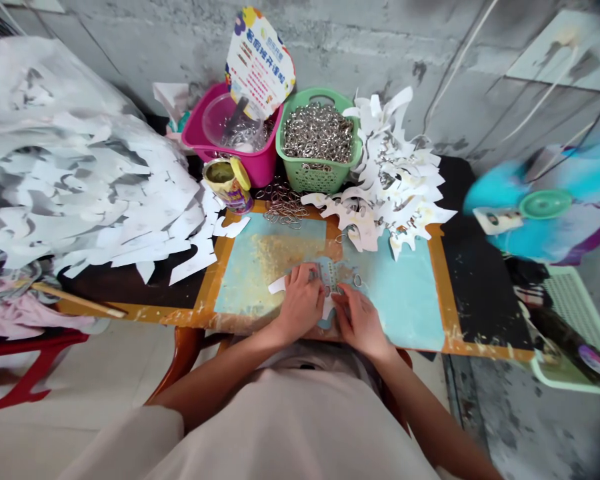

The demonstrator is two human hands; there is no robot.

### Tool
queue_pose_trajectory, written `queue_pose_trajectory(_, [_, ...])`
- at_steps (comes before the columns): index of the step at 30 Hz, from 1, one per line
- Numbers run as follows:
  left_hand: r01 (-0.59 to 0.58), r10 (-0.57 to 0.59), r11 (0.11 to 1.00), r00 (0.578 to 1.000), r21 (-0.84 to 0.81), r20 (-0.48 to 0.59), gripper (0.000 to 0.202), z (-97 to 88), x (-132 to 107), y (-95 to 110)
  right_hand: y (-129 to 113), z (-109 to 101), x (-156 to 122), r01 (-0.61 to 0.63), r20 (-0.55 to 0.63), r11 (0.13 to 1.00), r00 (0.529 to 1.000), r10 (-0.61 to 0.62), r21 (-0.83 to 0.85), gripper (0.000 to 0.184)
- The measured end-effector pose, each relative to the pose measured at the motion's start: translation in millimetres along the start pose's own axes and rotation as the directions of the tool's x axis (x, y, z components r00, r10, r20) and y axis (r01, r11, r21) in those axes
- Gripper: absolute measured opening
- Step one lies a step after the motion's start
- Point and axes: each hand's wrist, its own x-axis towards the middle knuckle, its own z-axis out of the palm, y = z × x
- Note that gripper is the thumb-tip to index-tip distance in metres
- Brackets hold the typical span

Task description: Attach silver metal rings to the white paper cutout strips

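Observation:
My left hand (301, 298) presses down on a small flat cut-out card (327, 275) lying on the blue mat (405, 287) at the near edge of the table, its fingers curled over the card. My right hand (359, 319) pinches the same card from the right, fingers closed. A small metal ring (357, 281) lies just beyond my right fingertips. What sits between the fingers themselves is hidden.
A green basket (307, 175) full of metal rings stands at the back, beside a pink tub (257, 167) and a small open jar (227, 181). Loose rings (283, 203) lie before the basket. White cut-out piles sit left (90, 187) and right (395, 180). A fan (545, 207) spins at right.

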Motion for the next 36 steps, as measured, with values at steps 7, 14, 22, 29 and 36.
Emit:
queue_pose_trajectory(7, [0.077,-0.073,0.995,0.996,0.062,-0.06,0.005,7.5,-5.2,-2.5,-6.9,-1.2,3.2,0.107,0.146,0.976,0.986,-0.08,-0.188,0.039])
queue_pose_trajectory(14, [-0.058,0.043,0.996,0.979,-0.074,-0.201,0.035,-1.6,-26.2,-15.4,-13.2,-5.2,6.3,0.126,0.224,0.949,0.973,-0.061,-0.29,0.04])
queue_pose_trajectory(22, [-0.325,0.322,0.942,0.946,-0.089,-0.046,0.043,0.9,-26.5,-29.5,-9.3,-4.8,2.8,0.089,0.195,0.978,0.98,-0.051,-0.189,0.035])
queue_pose_trajectory(29, [-0.451,0.451,0.892,0.892,0.026,0.025,0.042,-5.0,-21.1,-38.4,-3.2,-9.7,7.7,0.04,0.135,0.997,0.99,-0.031,-0.064,0.024])
queue_pose_trajectory(36, [-0.595,0.579,0.794,0.803,0.127,0.142,0.034,-5.4,-22.6,-45.9,-14.1,-11.4,6.0,0.192,0.24,0.931,0.964,-0.119,-0.31,0.017])
